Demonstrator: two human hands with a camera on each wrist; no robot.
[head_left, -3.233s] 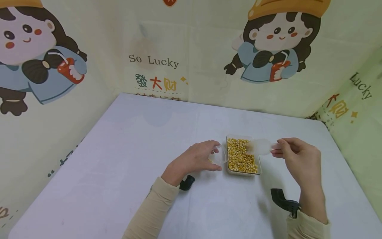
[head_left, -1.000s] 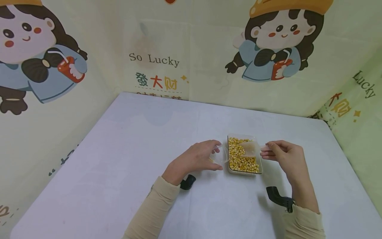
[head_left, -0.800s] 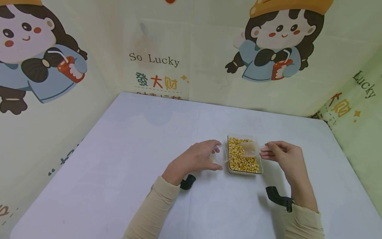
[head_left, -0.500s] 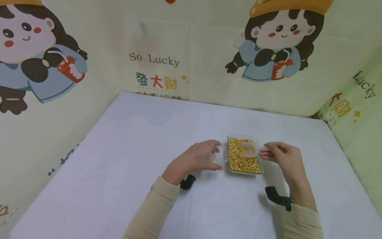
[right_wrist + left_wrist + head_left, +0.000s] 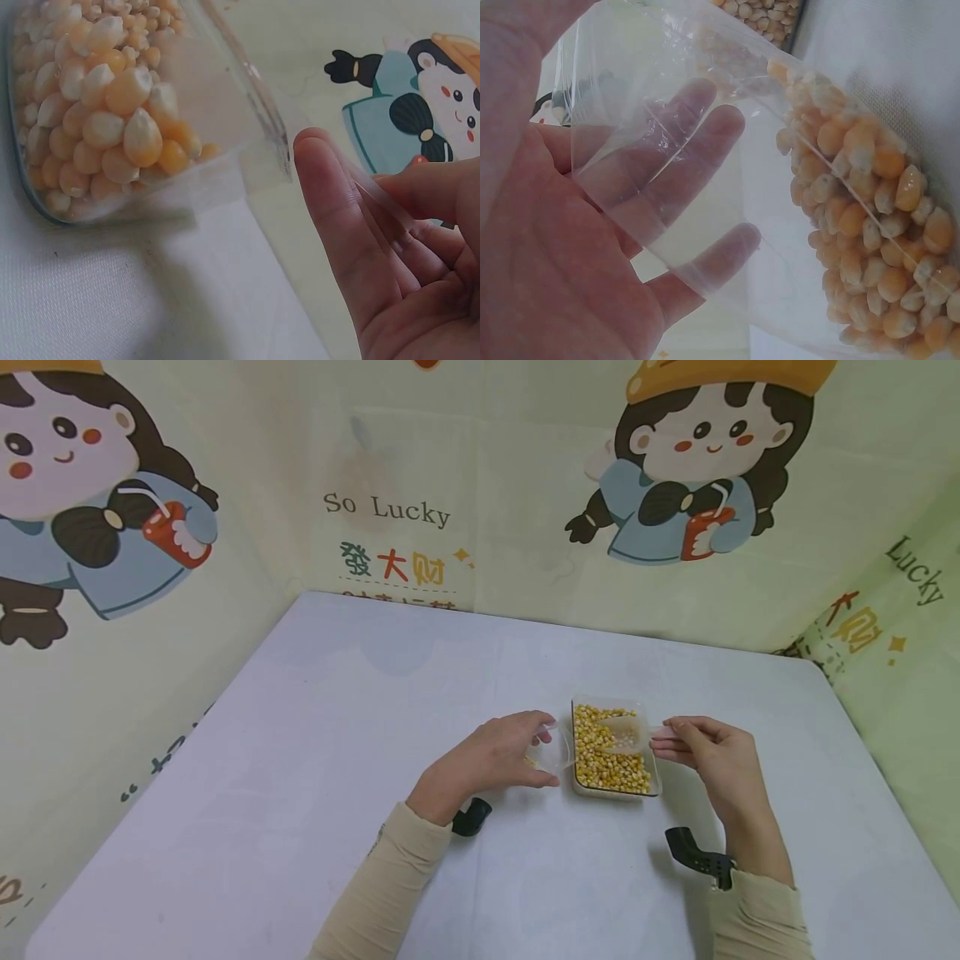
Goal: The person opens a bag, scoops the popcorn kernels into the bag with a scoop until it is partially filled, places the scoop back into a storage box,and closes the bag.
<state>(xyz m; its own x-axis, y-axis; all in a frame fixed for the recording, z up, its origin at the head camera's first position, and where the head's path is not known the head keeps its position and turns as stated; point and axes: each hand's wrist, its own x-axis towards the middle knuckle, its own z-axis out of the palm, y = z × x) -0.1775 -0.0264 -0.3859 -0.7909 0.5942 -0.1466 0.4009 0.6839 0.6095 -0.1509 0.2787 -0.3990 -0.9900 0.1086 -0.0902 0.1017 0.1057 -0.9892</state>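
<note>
My left hand (image 5: 498,752) holds a clear plastic bag (image 5: 553,753) at its mouth, thumb and fingers spread wide around it. In the left wrist view, corn kernels (image 5: 870,217) fill the bag's far part, and several fingers show through the film. Right beside the bag stands a clear rectangular container (image 5: 611,795) full of yellow and white corn (image 5: 592,768). Between thumb and fingers, my right hand (image 5: 716,760) pinches the handle of a translucent scoop (image 5: 626,735), whose bowl lies down in the corn at the container's right side. Kernels show faintly through the bowl.
A white cloth covers the table (image 5: 337,735). Pale printed curtains (image 5: 525,527) with cartoon figures stand around its back and sides. A black curved mount (image 5: 697,853) sits at my right wrist, and another black mount (image 5: 471,818) at my left.
Since the earliest frame, my right hand has moved left and brought the scoop from above the container's right edge down into the corn. Over the last half second it barely shifts. My left hand stays put.
</note>
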